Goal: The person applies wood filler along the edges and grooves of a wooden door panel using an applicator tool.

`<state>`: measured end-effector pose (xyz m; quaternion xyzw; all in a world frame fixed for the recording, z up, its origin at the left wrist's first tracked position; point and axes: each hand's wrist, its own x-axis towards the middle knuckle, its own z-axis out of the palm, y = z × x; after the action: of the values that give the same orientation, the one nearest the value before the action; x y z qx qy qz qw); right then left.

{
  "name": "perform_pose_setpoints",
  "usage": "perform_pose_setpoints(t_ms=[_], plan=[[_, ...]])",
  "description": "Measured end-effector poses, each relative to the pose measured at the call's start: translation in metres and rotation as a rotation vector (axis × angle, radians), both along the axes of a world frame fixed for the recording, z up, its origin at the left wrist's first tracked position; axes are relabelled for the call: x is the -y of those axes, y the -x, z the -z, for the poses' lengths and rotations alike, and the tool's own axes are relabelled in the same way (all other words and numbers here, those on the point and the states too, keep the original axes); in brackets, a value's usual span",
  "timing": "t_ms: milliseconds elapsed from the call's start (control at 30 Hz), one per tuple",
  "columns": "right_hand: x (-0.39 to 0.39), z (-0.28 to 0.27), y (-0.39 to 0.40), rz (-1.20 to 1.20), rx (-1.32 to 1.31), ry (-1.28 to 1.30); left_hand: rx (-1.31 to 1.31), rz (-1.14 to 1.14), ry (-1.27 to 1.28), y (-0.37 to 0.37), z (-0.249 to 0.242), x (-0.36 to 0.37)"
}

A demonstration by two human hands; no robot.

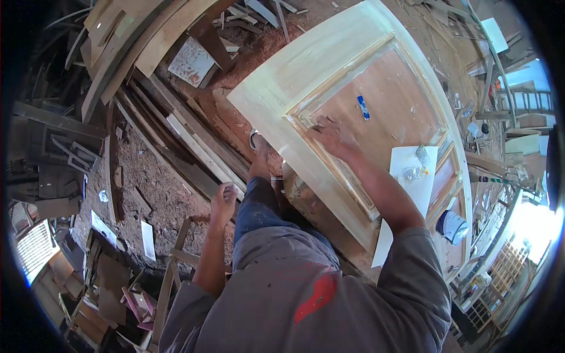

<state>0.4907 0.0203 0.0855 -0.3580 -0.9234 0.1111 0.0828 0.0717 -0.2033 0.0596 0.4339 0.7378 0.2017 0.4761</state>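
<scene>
My right hand [331,136] presses something small, hidden beneath my fingers, into the moulded corner of the panelled door [306,70] lying flat before me; my left hand [223,197] hangs loosely curled, grasping nothing. I'd judge short, even strokes along the groove serve best.

Single view: head-worn camera, wide fisheye, looking steeply down over the person's own torso. Near range; wooden door panel [353,76] ahead-right, sawdust floor [153,176] left. No second view.
</scene>
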Motion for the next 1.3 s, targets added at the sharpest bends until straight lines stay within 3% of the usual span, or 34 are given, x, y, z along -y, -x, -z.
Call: perform_pose_setpoints(t_ms=[267,400,500,667,867,1200,1300], plan=[[0.039,-0.013,-0.038,-0.054,0.143,0.193,0.171,0.139,-0.114,-0.093,-0.04,-0.072],[0.057,-0.025,-0.053,-0.025,0.143,0.212,0.185,0.199,-0.243,-0.12,-0.037,-0.074],[0.054,-0.032,-0.053,0.04,0.116,0.186,0.045,0.376,-0.372,-0.121,-0.021,-0.069],[0.016,-0.024,-0.014,0.124,0.067,0.125,0.117,0.373,-0.314,-0.122,-0.028,-0.07],[-0.006,-0.021,0.006,-0.043,0.093,0.025,0.155,0.313,-0.263,-0.114,-0.024,-0.062],[0.055,-0.034,-0.045,-0.151,0.195,0.045,0.096,0.348,-0.331,-0.117,-0.023,-0.059],[0.077,-0.039,-0.065,-0.154,0.191,0.014,0.22,0.277,-0.191,-0.124,-0.038,-0.065]])
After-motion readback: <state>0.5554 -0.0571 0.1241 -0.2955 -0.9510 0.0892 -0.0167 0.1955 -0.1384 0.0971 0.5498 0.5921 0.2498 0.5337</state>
